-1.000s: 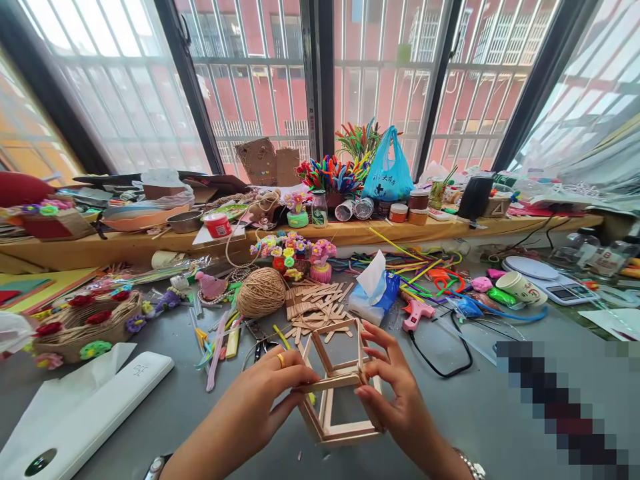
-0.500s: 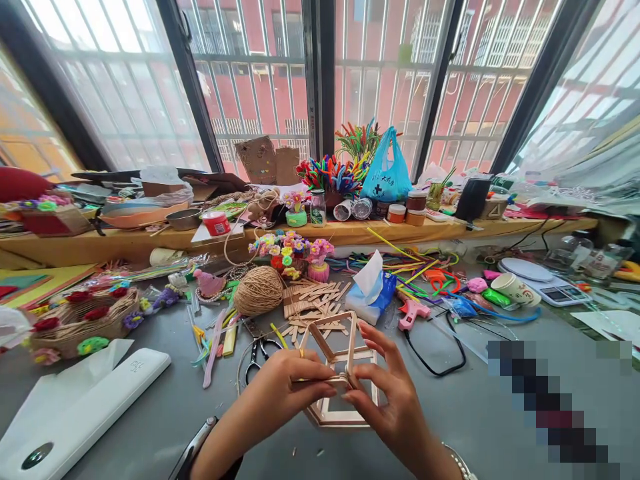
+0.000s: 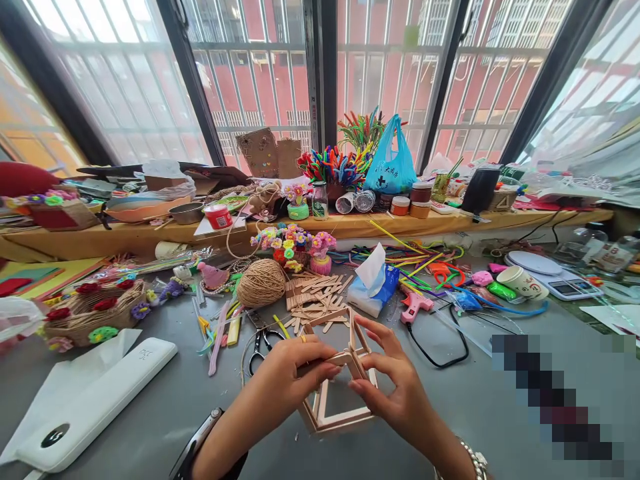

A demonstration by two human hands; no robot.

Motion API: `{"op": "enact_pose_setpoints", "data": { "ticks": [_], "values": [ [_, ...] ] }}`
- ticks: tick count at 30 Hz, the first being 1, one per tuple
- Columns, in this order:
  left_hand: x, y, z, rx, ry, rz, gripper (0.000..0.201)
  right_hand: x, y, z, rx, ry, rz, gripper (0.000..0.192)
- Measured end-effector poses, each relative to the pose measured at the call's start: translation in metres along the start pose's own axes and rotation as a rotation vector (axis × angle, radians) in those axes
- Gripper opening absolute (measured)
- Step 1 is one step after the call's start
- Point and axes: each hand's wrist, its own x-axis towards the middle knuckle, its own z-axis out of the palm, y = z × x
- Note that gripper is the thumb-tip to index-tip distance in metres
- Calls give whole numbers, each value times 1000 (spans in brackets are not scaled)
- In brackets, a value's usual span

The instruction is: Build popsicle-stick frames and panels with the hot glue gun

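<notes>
A stick frame (image 3: 336,393), built from flat wooden craft sticks into an open box shape, sits low in the middle of the grey table (image 3: 450,413), its bottom square resting on the surface just in front of the person. The left hand (image 3: 285,373) pinches the top crosspiece from the left, thumb and fingertips closed on it. The right hand (image 3: 395,387) grips the same joint from the right, fingers curled round an upright and the end of the crosspiece.

The likely trouble is at that joint: both hands squeeze one spot on a thin, open structure, so uneven pressure could twist the uprights or pop a glued corner loose. If glue there is wet, which cannot be told, a slip would set the stick crooked.

Just behind the frame lies a pile of loose sticks (image 3: 315,297), with a ball of twine (image 3: 261,283) to its left and scissors (image 3: 260,343) near the left hand. A tissue pack (image 3: 373,290) and a pink glue gun (image 3: 415,305) lie to the right.
</notes>
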Motion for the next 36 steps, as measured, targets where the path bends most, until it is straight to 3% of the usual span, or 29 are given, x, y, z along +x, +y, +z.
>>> {"op": "enact_pose_setpoints", "data": {
  "ticks": [8, 18, 30, 36],
  "values": [
    [0, 5, 4, -137, 9, -24, 25, -3, -3, 2, 133, 16, 46, 12],
    [-2, -2, 11, 22, 37, 100, 22, -1, 3, 8, -71, 102, -200, 10],
    [-3, -11, 26, 32, 146, 123, 30, -1, 4, 10, -202, 156, -241, 5],
    [-5, -11, 35, 135, 183, 148, 36, -2, -1, 10, -285, 182, -282, 7]
  ]
}}
